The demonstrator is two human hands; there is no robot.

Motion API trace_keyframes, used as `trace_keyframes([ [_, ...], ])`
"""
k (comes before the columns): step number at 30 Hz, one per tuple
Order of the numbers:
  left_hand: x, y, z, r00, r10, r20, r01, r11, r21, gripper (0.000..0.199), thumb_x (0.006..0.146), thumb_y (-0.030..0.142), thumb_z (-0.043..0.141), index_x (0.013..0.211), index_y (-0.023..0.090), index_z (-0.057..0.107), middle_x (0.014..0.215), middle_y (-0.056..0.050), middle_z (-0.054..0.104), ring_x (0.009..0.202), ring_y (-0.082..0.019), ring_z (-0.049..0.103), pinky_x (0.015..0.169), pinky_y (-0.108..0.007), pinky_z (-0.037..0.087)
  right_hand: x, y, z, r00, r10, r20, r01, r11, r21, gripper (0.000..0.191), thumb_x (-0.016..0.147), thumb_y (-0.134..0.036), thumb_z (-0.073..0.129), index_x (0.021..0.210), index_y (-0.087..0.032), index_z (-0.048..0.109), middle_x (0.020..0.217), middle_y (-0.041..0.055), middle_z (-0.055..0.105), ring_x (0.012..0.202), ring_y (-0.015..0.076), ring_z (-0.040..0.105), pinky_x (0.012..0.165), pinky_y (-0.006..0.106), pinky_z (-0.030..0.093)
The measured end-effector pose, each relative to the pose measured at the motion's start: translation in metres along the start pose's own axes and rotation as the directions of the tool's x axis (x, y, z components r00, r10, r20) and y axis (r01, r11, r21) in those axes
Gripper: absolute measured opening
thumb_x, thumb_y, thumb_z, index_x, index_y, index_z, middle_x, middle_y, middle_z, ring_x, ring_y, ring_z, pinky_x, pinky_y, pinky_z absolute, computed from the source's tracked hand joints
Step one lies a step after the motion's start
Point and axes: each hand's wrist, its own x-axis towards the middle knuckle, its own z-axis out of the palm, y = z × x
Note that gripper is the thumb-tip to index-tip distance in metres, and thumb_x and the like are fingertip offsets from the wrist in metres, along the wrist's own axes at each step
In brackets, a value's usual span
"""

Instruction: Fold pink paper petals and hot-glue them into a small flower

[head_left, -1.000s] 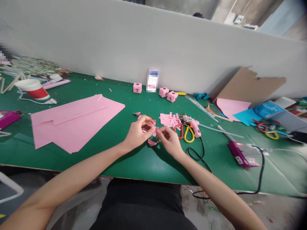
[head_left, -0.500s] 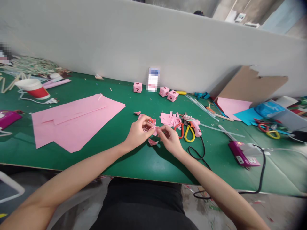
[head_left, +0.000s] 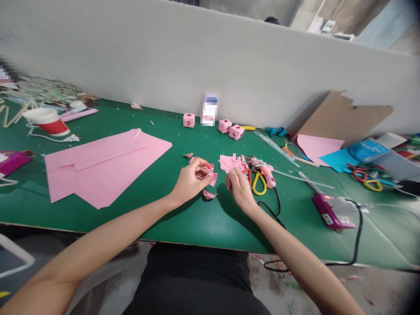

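My left hand (head_left: pixel 193 178) pinches a small folded pink paper piece (head_left: pixel 213 178) between thumb and fingers, low over the green table. To its right, my right hand (head_left: pixel 240 188) is apart from that piece, its fingers curled inward; whether anything is inside them is hidden. Just below the left fingers lies a folded pink scrap (head_left: pixel 209 195), and another small scrap (head_left: pixel 188 155) lies beyond the hand. Behind my right hand are a heap of cut pink paper pieces (head_left: pixel 229 162), pliers with red and yellow handles (head_left: pixel 259 183) and a pink glue gun (head_left: pixel 269 175).
Large pink paper sheets (head_left: pixel 111 170) lie left. Several pink paper cubes with cut-outs (head_left: pixel 189 120) stand by the grey partition (head_left: pixel 147 57). A paper cup (head_left: pixel 47 121) stands far left; a purple power strip (head_left: pixel 331 212), black cable, scissors (head_left: pixel 372 185) and cardboard (head_left: pixel 344 116) are right.
My right hand has drawn away from the pink piece to the right, and its fingers have curled in. My left hand stays put with the piece.
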Motion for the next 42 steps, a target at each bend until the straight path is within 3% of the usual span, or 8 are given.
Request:
trace_keyframes([
  [2,0.000,0.000,0.000,1.000,0.006,-0.004,-0.006,1.000,0.006,0.027,0.074,0.022,0.071,0.095,0.020,0.054,0.080,-0.001,0.070,0.073,-0.016,0.070,0.068,-0.028,0.056,0.001,0.000,-0.002,1.000,0.018,0.026,-0.017,1.000,-0.004,0.045,0.097,-0.059,0.038,0.069,-0.024,0.044,0.059,-0.0023,0.050,0.054,0.0137,0.047,0.055,0.027,0.041],
  [7,0.002,-0.001,-0.001,1.000,0.015,-0.012,-0.015,1.000,0.026,0.027,0.075,0.021,0.070,0.095,0.020,0.053,0.081,-0.001,0.071,0.076,-0.016,0.070,0.069,-0.027,0.055,0.003,-0.003,-0.001,0.989,0.084,0.118,-0.104,0.979,0.177,0.042,0.084,-0.062,0.058,0.096,-0.021,0.061,0.081,0.0036,0.069,0.063,0.0150,0.059,0.053,0.027,0.046],
  [13,0.000,-0.002,0.000,0.999,0.040,0.024,-0.041,0.999,0.034,0.027,0.076,0.020,0.069,0.098,0.020,0.053,0.082,-0.002,0.072,0.076,-0.017,0.071,0.070,-0.028,0.057,0.001,-0.004,0.002,0.970,0.059,0.235,-0.073,0.996,0.052,0.037,0.088,-0.055,0.058,0.088,-0.019,0.067,0.072,0.0016,0.066,0.062,0.0141,0.058,0.055,0.025,0.045],
  [17,-0.003,-0.003,0.002,0.995,0.088,0.039,-0.091,0.993,0.082,0.026,0.077,0.020,0.068,0.099,0.020,0.053,0.082,-0.001,0.072,0.076,-0.017,0.072,0.073,-0.029,0.058,-0.002,-0.005,0.006,0.978,-0.002,0.207,0.007,1.000,-0.026,0.034,0.091,-0.051,0.055,0.079,-0.020,0.063,0.069,-0.0009,0.062,0.057,0.0121,0.052,0.054,0.025,0.039],
  [24,-0.006,-0.004,0.005,0.991,0.131,0.035,-0.133,0.990,0.051,0.023,0.079,0.020,0.067,0.099,0.020,0.054,0.080,-0.001,0.072,0.075,-0.016,0.072,0.072,-0.027,0.058,-0.005,-0.006,0.015,0.993,-0.037,0.110,0.034,0.999,0.027,0.035,0.092,-0.047,0.054,0.069,-0.021,0.046,0.060,-0.0050,0.047,0.054,0.0103,0.041,0.051,0.024,0.033],
  [32,0.000,-0.005,0.001,0.995,0.091,-0.040,-0.090,0.995,0.042,0.023,0.078,0.019,0.067,0.096,0.019,0.054,0.078,0.000,0.070,0.071,-0.014,0.070,0.063,-0.022,0.055,0.003,-0.011,0.004,0.973,0.066,0.221,-0.120,0.964,0.239,0.044,0.088,-0.059,0.055,0.076,-0.018,0.067,0.071,0.0034,0.066,0.067,0.0158,0.062,0.060,0.027,0.049],
  [37,-0.001,-0.006,0.002,0.989,0.143,-0.037,-0.140,0.987,0.077,0.022,0.079,0.020,0.066,0.098,0.019,0.054,0.079,0.000,0.071,0.074,-0.015,0.071,0.067,-0.024,0.056,0.004,-0.011,0.002,0.968,0.114,0.226,-0.169,0.955,0.243,0.036,0.079,-0.053,0.070,0.078,-0.017,0.071,0.067,0.0027,0.068,0.057,0.0136,0.060,0.057,0.026,0.050],
  [42,-0.003,-0.008,0.003,0.981,0.190,-0.037,-0.184,0.975,0.121,0.024,0.080,0.019,0.066,0.100,0.020,0.054,0.080,-0.001,0.072,0.073,-0.015,0.071,0.069,-0.025,0.057,0.004,-0.011,0.005,0.970,0.109,0.216,-0.158,0.961,0.226,0.037,0.078,-0.054,0.070,0.072,-0.018,0.066,0.064,0.0017,0.067,0.053,0.0123,0.058,0.052,0.025,0.048],
])
